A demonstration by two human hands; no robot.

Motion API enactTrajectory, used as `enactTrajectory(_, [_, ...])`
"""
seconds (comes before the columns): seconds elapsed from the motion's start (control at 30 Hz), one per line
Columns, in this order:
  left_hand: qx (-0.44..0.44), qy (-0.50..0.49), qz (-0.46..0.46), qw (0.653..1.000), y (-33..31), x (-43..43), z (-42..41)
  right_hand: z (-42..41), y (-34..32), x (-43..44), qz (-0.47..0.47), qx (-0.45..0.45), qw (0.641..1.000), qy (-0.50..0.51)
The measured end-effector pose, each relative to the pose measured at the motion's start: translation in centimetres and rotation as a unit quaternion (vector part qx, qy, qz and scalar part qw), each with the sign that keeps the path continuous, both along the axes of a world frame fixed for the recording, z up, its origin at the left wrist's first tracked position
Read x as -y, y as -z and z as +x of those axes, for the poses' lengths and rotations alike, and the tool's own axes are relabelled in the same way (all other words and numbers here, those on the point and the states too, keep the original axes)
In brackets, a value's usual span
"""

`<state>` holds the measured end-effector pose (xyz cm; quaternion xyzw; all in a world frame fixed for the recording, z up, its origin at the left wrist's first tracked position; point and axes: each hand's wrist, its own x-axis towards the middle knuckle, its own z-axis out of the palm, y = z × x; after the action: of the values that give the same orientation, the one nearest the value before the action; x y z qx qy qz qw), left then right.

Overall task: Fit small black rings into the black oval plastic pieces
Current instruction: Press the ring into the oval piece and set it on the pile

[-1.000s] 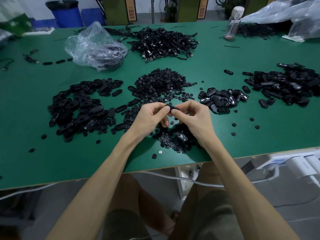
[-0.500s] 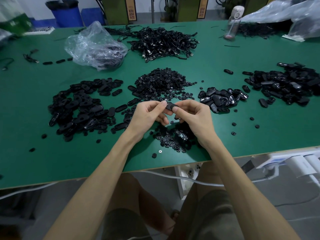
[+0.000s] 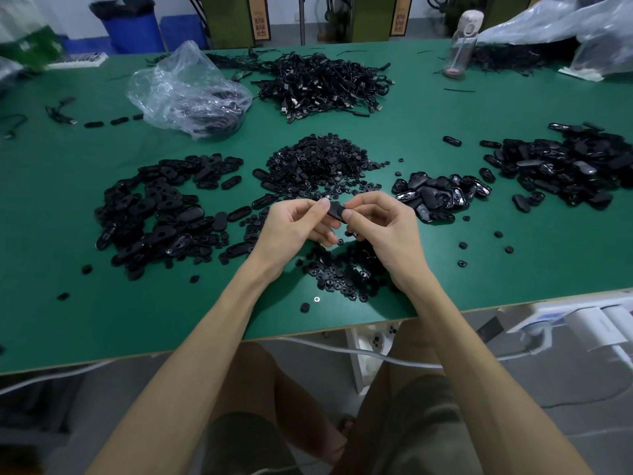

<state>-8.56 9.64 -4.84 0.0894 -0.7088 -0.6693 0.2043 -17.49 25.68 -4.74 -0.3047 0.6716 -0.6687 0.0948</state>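
Both hands meet above the table's middle and hold one black oval plastic piece [image 3: 335, 211] between them. My left hand [image 3: 294, 231] pinches its left end with thumb and fingers. My right hand [image 3: 383, 228] pinches its right end, thumb on top. Whether a ring sits in the piece cannot be told. A heap of small black rings [image 3: 318, 162] lies just beyond the hands, and more rings [image 3: 342, 272] are scattered under them. A pile of oval pieces [image 3: 157, 214] lies to the left.
On the green table [image 3: 68, 303], a smaller pile of black pieces [image 3: 442, 197] lies right of the hands and a large one [image 3: 568, 166] farther right. Behind are a cable heap [image 3: 325, 84], a clear plastic bag [image 3: 185, 94] and a bottle [image 3: 462, 42]. A white cable [image 3: 359, 353] runs below the front edge.
The hands have stayed together over the table. The oval piece has turned slightly between the fingers, and the thumbs have shifted along it.
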Motion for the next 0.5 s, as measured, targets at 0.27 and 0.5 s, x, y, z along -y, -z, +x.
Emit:
enactTrajectory(0.27, [-0.005, 0.022, 0.03, 0.999, -0.22, -0.14, 0.14, 0.15, -0.23, 0.21, 0.027, -0.05, 0.998, 0.034])
enactTrajectory(0.5, [-0.011, 0.037, 0.028, 0.999, -0.12, -0.15, 0.18, 0.33, -0.34, 0.36, 0.071, -0.065, 0.993, 0.063])
